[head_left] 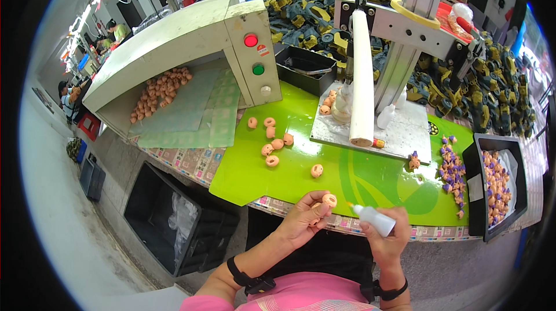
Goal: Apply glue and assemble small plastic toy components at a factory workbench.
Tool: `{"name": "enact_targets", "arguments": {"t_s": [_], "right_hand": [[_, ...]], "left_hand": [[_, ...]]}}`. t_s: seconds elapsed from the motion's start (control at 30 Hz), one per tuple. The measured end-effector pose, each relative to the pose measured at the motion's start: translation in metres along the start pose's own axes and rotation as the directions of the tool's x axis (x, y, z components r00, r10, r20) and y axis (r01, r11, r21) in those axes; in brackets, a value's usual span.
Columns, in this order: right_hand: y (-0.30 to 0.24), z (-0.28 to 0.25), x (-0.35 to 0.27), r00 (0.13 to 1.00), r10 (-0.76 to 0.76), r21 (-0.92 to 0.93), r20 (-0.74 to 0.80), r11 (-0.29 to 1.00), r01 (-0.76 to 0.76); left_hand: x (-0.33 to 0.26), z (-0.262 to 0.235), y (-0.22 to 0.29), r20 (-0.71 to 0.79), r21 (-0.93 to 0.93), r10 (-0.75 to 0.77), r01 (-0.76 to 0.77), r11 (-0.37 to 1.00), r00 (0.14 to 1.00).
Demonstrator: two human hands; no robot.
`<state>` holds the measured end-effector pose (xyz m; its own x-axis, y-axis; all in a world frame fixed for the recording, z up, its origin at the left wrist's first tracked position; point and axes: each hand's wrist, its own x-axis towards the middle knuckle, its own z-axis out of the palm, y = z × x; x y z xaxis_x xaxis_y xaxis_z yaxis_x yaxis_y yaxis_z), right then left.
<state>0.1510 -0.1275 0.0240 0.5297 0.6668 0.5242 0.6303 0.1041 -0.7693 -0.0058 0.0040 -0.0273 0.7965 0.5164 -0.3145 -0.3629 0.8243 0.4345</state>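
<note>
My left hand is closed around small peach-coloured toy heads over the near edge of the table. One toy head is pinched at the fingertips with its opening showing, and part of another peach piece shows lower in the palm. My right hand grips a white squeeze bottle, tilted so its yellow-orange tip points at the pinched head, a short gap apart. Beyond my hands, several loose toy heads lie on the green mat, with a single toy head closest to my left hand.
A cream machine with an open tunnel holds a heap of toy heads. To its right stands a press on a metal plate. Purple-and-peach pieces line the mat beside a black bin. A black crate sits lower left.
</note>
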Motion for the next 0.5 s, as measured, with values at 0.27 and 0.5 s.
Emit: {"name": "enact_targets", "arguments": {"t_s": [0.27,0.5], "right_hand": [[0.044,0.035,0.027,0.996,0.082,-0.056,-0.03,0.995,-0.084],[0.059,0.047,0.027,0.989,0.135,-0.022,0.053,0.991,-0.134]], "left_hand": [[0.007,0.0,-0.002,0.032,0.027,-0.039,0.038,0.999,0.999],[0.003,-0.001,0.0,-0.03,0.013,-0.001,0.002,1.0,1.0]]}}
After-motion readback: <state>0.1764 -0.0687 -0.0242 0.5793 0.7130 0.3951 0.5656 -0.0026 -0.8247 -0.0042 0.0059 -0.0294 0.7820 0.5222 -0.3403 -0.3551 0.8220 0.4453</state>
